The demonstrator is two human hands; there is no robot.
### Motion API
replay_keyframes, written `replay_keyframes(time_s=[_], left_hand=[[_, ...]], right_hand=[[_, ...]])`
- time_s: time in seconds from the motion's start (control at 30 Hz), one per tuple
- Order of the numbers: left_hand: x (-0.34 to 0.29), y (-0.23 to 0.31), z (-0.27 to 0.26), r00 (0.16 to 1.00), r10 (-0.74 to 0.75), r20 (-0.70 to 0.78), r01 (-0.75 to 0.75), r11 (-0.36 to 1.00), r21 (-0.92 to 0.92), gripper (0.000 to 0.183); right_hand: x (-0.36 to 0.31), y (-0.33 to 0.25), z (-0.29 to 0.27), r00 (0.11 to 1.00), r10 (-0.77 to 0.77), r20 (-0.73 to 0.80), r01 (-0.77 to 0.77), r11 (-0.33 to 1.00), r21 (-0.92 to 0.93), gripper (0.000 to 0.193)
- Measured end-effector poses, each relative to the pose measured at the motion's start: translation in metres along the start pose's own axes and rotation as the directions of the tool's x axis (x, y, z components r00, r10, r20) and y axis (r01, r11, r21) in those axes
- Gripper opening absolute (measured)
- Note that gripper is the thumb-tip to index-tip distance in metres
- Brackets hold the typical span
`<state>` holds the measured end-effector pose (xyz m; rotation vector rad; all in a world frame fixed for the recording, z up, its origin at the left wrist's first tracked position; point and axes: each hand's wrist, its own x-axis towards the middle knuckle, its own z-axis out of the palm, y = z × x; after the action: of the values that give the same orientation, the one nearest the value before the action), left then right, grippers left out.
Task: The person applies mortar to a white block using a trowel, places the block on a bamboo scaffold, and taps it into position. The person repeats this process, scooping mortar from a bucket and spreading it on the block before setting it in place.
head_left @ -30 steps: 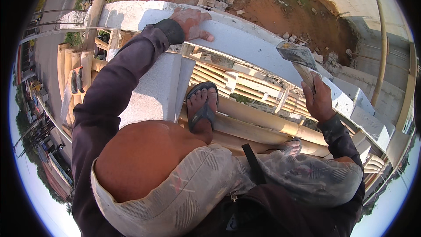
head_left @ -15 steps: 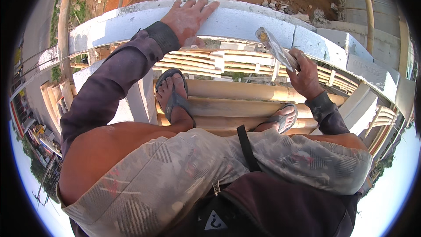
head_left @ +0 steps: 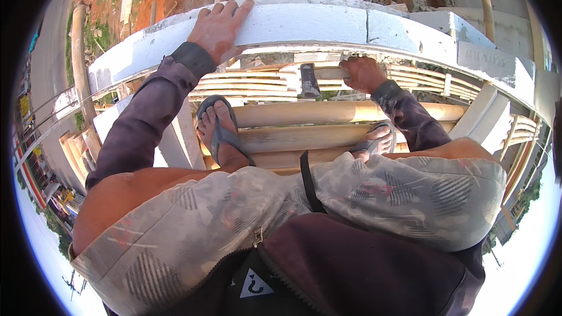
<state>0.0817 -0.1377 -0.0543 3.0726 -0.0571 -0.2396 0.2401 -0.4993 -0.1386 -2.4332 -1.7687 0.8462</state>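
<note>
Compared with half a second ago, the right hand (head_left: 363, 74) and its hand tool (head_left: 309, 80) swing leftward, from slanting up across the wall's face to lying level below its near edge; the left hand (head_left: 216, 32) stays on the wall.

Largest is the wall of white blocks (head_left: 304, 20), bowed by the lens and running left to right beyond the knees, a dark joint showing right of its middle. On the near side, thick bamboo poles (head_left: 339, 112) run roughly along it under the sandalled feet (head_left: 222, 131). Pale blocks (head_left: 485, 111) stand at either side of the feet.

The left hand is unclenched, spread over the wall's top edge, gripping nothing. The right is curled round the tool's handle, its fingers partly hidden. The tool's long axis lies roughly parallel to the wall, its dark head pointing left, between the hands but nearer the right; the wall's face lies just beyond it. Whether the tool touches anything, I cannot tell. No container shows by either hand.
</note>
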Motion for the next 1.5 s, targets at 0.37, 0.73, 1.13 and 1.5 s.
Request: replay_keyframes(time_s=[0.37, 0.73, 1.13, 1.5], left_hand=[[0.005, 0.009, -0.013, 0.991, -0.078, 0.110, 0.084, 0.995, -0.051, 0.099], [-0.012, -0.042, -0.037, 0.988, -0.075, 0.132, 0.119, 0.925, -0.361, 0.086], [-0.015, -0.032, -0.028, 0.993, 0.033, 0.115, 0.010, 0.935, -0.355, 0.095], [-0.016, -0.033, -0.024, 0.991, 0.047, 0.123, -0.007, 0.952, -0.307, 0.095]], right_hand=[[-0.018, -0.018, -0.010, 0.979, 0.203, -0.004, -0.200, 0.970, 0.140, 0.031], [-0.065, -0.057, -0.087, 0.984, 0.112, -0.139, -0.024, 0.856, 0.517, 0.038], [-0.056, -0.052, -0.113, 0.888, 0.332, -0.319, -0.130, 0.846, 0.518, 0.032], [-0.054, -0.037, -0.105, 0.858, 0.410, -0.309, -0.233, 0.848, 0.477, 0.028]])
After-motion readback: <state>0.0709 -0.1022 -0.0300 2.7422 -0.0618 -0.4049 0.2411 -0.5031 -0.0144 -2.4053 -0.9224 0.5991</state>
